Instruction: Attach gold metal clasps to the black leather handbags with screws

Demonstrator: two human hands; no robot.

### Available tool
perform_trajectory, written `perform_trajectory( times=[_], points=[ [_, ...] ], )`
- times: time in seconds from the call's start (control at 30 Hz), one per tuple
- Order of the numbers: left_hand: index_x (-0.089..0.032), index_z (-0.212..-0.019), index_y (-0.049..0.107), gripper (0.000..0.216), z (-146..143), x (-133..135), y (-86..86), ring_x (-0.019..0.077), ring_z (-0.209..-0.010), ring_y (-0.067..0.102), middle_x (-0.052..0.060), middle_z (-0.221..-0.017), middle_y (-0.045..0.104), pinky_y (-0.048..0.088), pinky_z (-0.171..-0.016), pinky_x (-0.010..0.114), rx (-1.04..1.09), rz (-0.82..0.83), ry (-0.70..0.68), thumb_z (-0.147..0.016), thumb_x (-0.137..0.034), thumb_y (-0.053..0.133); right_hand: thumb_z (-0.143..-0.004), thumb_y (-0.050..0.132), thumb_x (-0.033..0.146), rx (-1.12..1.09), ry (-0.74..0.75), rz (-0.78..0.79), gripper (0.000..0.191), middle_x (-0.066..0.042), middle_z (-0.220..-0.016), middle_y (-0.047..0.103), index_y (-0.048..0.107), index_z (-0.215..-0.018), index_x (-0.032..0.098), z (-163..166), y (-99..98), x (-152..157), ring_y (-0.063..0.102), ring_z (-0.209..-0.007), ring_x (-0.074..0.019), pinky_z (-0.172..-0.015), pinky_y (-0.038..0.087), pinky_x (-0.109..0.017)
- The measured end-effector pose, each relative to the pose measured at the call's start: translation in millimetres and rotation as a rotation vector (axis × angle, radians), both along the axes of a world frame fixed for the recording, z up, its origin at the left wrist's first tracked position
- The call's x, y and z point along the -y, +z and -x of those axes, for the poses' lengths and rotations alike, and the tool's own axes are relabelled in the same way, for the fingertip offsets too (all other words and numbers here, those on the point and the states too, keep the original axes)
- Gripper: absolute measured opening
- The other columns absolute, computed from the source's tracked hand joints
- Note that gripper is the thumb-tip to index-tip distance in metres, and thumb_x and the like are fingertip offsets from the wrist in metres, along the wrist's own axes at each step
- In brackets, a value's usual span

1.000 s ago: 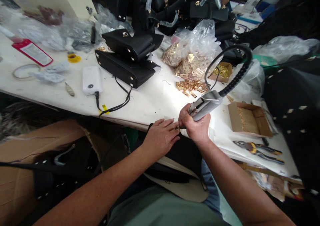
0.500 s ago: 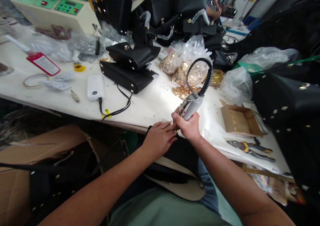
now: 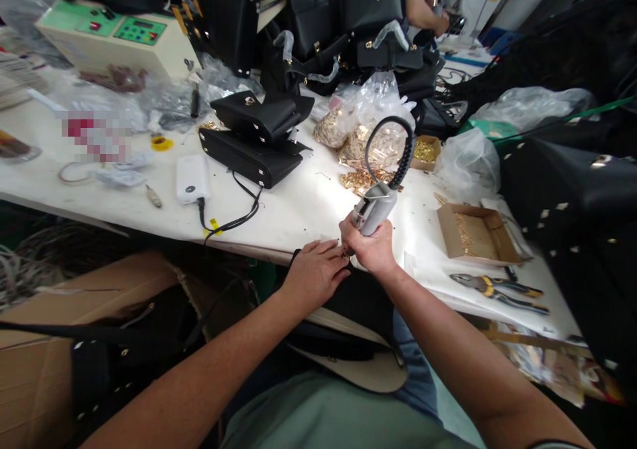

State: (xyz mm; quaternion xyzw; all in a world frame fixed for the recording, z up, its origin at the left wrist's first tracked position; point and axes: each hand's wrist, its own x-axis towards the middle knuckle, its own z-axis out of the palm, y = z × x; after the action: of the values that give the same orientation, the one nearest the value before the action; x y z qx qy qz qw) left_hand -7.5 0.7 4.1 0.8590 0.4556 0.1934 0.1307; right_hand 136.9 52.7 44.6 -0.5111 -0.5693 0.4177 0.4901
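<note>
My right hand (image 3: 371,247) is wrapped round a grey electric screwdriver (image 3: 377,209), which has a black coiled cable looping from its top. The tool points down at the table's front edge, its tip mostly hidden by my fingers. Beside that tip my left hand (image 3: 314,273) lies with its fingers stretched out, pressing on a black bag (image 3: 363,303). The bag leans against the table edge above my lap, its beige-lined flap (image 3: 348,363) hanging open below. Whatever small part sits under the tip is too hidden to make out.
On the white table (image 3: 308,200) are two stacked black bags (image 3: 253,144), a white power bank (image 3: 192,179), gold hardware (image 3: 363,180), a cardboard box (image 3: 478,233) and pliers (image 3: 500,291). A co-worker's arm (image 3: 423,14) shows at the back. A carton (image 3: 114,290) stands left.
The view has shifted slightly. Both my hands and the screwdriver keep the same place on the bag. The co-worker's arm at the back has moved.
</note>
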Motion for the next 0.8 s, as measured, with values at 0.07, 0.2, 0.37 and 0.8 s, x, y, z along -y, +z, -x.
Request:
perform_trajectory(
  times=[0.07, 0.2, 0.37, 0.8],
  points=[
    [-0.027, -0.113, 0.072, 0.021, 0.2, 0.1, 0.4, 0.0249, -0.126, 0.061, 0.001, -0.125, 0.074, 0.046, -0.106, 0.047, -0.004, 0.002, -0.002, -0.093, -0.030, 0.071, -0.079, 0.070, 0.031, -0.009, 0.013, -0.001, 0.028, 0.004, -0.053, 0.053, 0.052, -0.059, 0.020, 1.1, -0.1, -0.4, 0.048, -0.048, -0.0110, -0.048, 0.041, -0.024],
    [-0.027, -0.112, 0.072, 0.019, 0.4, 1.5, 1.8, 0.0247, -0.127, 0.060, 0.002, -0.124, 0.073, 0.046, -0.106, 0.047, -0.004, -0.012, 0.005, -0.093, -0.030, 0.071, -0.074, 0.080, 0.039, -0.067, 0.121, 0.016, 0.035, 0.004, -0.053, 0.053, 0.055, -0.060, 0.019, 3.1, 4.6, -5.6, 0.047, -0.049, -0.0105, -0.047, 0.040, -0.023],
    [-0.026, -0.112, 0.073, 0.019, 0.7, 2.4, 0.5, 0.0248, -0.128, 0.058, 0.004, -0.131, 0.069, 0.046, -0.107, 0.046, 0.034, -0.027, 0.018, -0.094, -0.030, 0.070, -0.086, 0.066, 0.066, -0.131, 0.126, 0.031, 0.053, -0.001, -0.051, 0.057, 0.058, -0.063, 0.019, -18.4, 18.7, -22.5, 0.048, -0.043, -0.0130, -0.041, 0.038, -0.026],
    [-0.026, -0.108, 0.071, 0.024, -6.0, 6.8, 18.4, 0.0281, -0.107, 0.057, 0.005, -0.113, 0.068, 0.043, -0.087, 0.045, -0.174, 0.017, 0.203, -0.092, -0.045, 0.070, -0.090, 0.070, 0.042, 1.204, 0.121, -0.064, 0.038, -0.011, -0.111, 0.069, 0.070, -0.124, 0.026, -100.4, -12.4, -37.0, 0.065, -0.103, -0.0309, -0.082, 0.049, -0.038]
  ],
)
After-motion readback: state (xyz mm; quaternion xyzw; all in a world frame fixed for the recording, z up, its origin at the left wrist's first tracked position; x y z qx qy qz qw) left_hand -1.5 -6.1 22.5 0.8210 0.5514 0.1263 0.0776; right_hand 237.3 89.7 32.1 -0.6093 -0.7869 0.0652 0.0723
